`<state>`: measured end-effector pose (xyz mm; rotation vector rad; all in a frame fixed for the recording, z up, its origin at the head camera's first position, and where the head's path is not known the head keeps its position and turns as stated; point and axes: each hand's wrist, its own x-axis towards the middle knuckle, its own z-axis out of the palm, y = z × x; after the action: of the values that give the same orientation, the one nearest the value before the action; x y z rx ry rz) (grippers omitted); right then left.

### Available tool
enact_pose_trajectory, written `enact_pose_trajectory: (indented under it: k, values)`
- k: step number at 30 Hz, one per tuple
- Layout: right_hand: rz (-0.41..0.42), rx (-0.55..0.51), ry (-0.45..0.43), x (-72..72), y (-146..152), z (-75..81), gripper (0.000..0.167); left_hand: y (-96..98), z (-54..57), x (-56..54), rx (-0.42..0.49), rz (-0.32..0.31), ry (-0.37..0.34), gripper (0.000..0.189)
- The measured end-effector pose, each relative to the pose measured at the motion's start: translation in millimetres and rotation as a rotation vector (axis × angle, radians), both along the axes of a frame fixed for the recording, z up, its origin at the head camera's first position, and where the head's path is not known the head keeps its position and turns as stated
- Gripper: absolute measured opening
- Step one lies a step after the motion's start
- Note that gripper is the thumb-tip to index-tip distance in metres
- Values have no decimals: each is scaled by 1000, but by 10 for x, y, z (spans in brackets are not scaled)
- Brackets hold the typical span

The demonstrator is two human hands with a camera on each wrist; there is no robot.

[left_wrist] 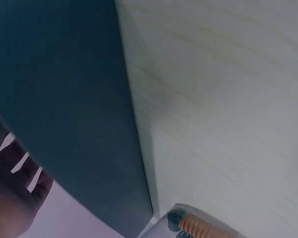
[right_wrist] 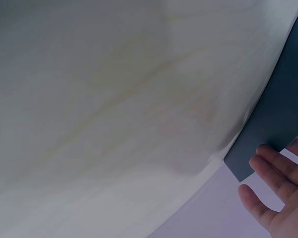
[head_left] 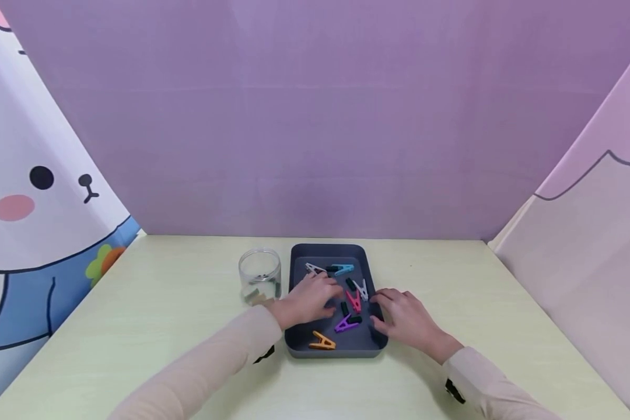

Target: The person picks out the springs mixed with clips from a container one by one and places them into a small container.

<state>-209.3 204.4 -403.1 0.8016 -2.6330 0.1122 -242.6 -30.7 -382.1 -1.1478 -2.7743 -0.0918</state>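
A dark grey tray (head_left: 307, 349) on the table holds several small clips: an orange clip (head_left: 322, 340), a purple clip (head_left: 347, 323), a red clip (head_left: 354, 301), a white clip (head_left: 364, 290) and a blue clip (head_left: 343, 269). My left hand (head_left: 311, 298) reaches over the tray's left rim, fingers loosely bent above the clips, partly covering a pale clip (head_left: 315, 268). Its fingers show past the tray wall in the left wrist view. My right hand (head_left: 410, 319) is at the tray's right side, its fingers (right_wrist: 269, 171) against the outer wall, holding no clip.
Left of the tray stands a clear round jar (head_left: 259, 265) with a few small things inside, close to the left forearm. The pale table (head_left: 178, 326) meets a purple backdrop (head_left: 315, 128) behind, with printed cloth (head_left: 37, 245) at the left.
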Motion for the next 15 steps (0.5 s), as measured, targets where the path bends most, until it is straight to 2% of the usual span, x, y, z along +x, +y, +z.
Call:
enact_pose_trajectory:
  k: [7, 15]
  values:
    - [0, 1, 5, -11, 7, -5, 38, 81, -52, -68, -28, 6, 5, 28]
    - [2, -8, -1, -9, 14, 6, 38, 122, -105, -115, -23, -15, -55, 29]
